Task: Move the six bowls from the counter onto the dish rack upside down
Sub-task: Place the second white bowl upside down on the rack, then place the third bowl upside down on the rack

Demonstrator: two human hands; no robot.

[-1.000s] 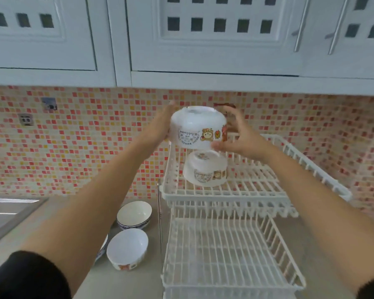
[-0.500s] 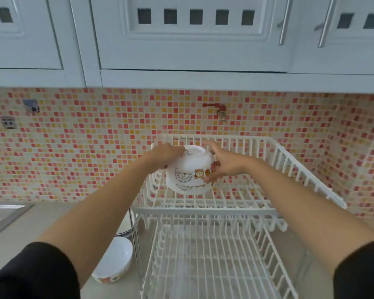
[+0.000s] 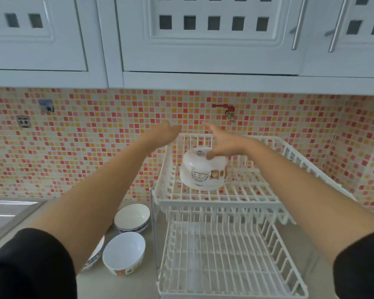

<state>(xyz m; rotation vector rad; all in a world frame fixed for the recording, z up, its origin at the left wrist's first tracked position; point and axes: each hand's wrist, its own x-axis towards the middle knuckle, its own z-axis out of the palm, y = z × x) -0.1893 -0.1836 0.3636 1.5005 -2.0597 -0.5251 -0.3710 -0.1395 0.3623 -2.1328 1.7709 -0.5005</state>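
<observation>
Two white cartoon-printed bowls (image 3: 203, 169) sit stacked upside down on the top tier of the white wire dish rack (image 3: 225, 196). My right hand (image 3: 222, 143) hovers open just above the stack, its thumb close to the top bowl's base. My left hand (image 3: 167, 132) is open to the left of the rack, holding nothing. On the counter left of the rack stand a blue-rimmed bowl (image 3: 131, 217) and a white bowl with an orange pattern (image 3: 124, 252), both upright. A third bowl (image 3: 96, 254) is mostly hidden under my left forearm.
The rack's lower tier (image 3: 225, 262) holds nothing. A steel sink edge (image 3: 7, 214) lies at the far left. A red tap (image 3: 228, 110) juts from the mosaic tile wall above the rack. White cupboards (image 3: 203, 39) hang overhead.
Both hands lowered the second bowl onto the upside-down bowl on the top tier, then let go and lifted away, open.
</observation>
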